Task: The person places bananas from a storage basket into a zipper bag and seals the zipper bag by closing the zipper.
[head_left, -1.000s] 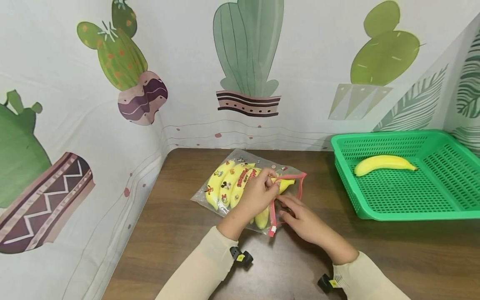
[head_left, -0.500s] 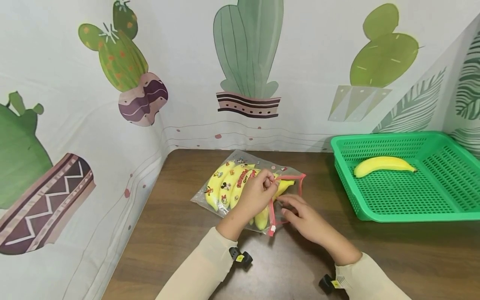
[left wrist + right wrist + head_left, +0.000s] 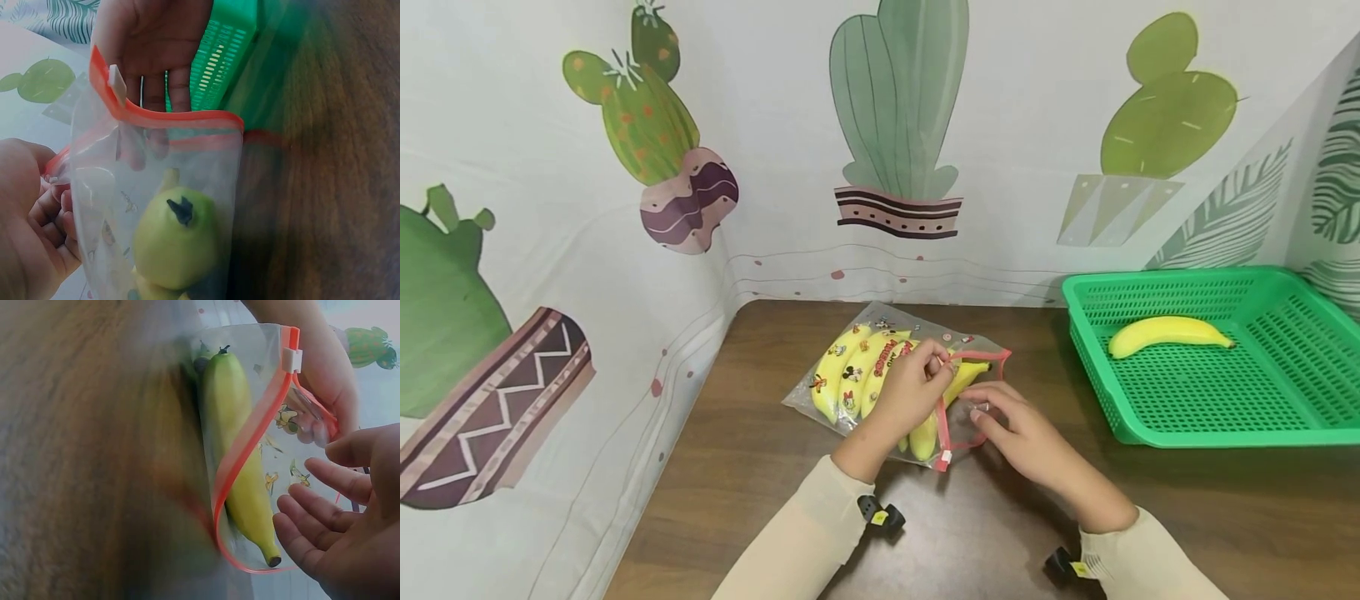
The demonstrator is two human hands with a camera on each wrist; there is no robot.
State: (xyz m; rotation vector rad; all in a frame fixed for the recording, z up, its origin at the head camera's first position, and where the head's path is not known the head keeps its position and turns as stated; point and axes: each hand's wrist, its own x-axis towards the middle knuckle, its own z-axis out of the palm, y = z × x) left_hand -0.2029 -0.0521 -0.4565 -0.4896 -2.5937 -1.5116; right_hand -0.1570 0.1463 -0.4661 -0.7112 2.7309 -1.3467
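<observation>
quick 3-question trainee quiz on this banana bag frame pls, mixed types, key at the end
1. True or false: the zip bag with the red zipper strip lies closed on the table.
2. Which hand pinches the bag's rim? A) left hand B) right hand C) neither
3. Fill in: the lone banana outside the bag lies in the green ____.

Key
1. False: the mouth gapes open in both wrist views.
2. A: the left hand pinches the upper rim; the right hand's fingers are straight at the mouth.
3. basket
</observation>
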